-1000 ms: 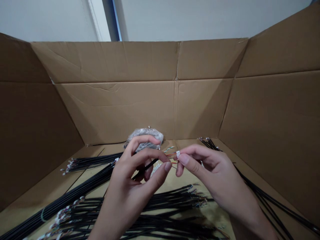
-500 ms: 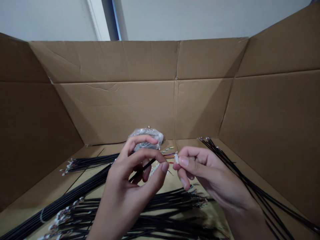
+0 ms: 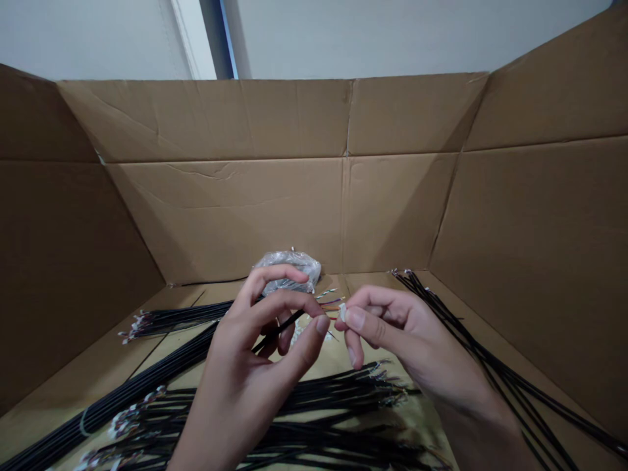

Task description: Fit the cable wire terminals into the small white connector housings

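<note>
Near the middle of the view, my left hand [image 3: 265, 340] is closed on a black cable [image 3: 279, 331], its thumb and index fingertip pinching at the wires. Thin coloured wires [image 3: 330, 302] fan out from the cable's end towards the right. My right hand [image 3: 387, 327] pinches a small white connector [image 3: 342, 313] between thumb and fingers, right beside the wire tips. Whether a wire sits inside the connector is too small to tell.
Black cable bundles lie at the left [image 3: 161, 358], front [image 3: 338, 392] and right [image 3: 471, 347]. A clear plastic bag [image 3: 294, 265] rests at the back. Small white pieces lie beneath my hands. Cardboard walls [image 3: 226, 209] stand around the work surface.
My right hand and the white connector have shifted slightly left, closer to my left fingertips. My left hand has barely moved.
</note>
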`<move>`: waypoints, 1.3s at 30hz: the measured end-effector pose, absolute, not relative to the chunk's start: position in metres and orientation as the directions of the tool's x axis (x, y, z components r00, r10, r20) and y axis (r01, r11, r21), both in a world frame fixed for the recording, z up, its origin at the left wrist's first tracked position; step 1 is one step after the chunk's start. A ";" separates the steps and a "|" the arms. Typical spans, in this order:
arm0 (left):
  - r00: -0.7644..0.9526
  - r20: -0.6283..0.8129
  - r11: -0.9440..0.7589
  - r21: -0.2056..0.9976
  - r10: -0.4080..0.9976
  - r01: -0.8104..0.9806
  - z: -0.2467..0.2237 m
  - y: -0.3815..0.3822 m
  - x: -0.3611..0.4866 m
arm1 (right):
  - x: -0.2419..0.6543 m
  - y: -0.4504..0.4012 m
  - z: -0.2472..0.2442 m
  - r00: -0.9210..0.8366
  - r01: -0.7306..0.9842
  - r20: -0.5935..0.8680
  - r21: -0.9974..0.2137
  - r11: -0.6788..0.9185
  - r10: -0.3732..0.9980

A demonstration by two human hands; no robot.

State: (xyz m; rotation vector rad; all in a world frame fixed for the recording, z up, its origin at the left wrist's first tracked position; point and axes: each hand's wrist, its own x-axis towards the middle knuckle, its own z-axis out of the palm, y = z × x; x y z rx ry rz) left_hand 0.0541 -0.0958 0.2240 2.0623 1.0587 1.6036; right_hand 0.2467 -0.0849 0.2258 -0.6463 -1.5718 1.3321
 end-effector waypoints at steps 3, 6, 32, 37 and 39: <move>0.088 0.684 -0.664 0.658 0.724 0.355 0.225 -0.096 0.053 | 0.247 -0.086 0.226 -0.390 -0.138 0.343 -0.939 0.314 0.855; 0.088 0.673 -0.655 0.670 0.734 0.349 0.227 -0.097 0.053 | 0.246 -0.087 0.226 -0.376 -0.116 0.350 -0.936 0.331 0.858; 0.098 0.799 -0.745 0.498 0.593 0.444 0.221 -0.103 0.059 | 0.241 -0.093 0.227 -0.348 0.002 0.434 -0.886 0.464 0.831; 0.107 0.812 -0.760 0.480 0.574 0.439 0.221 -0.102 0.056 | 0.242 -0.092 0.225 -0.375 -0.095 0.416 -0.906 0.412 0.828; 0.097 0.804 -0.750 0.494 0.586 0.440 0.222 -0.101 0.056 | 0.243 -0.090 0.225 -0.394 -0.137 0.402 -0.915 0.380 0.826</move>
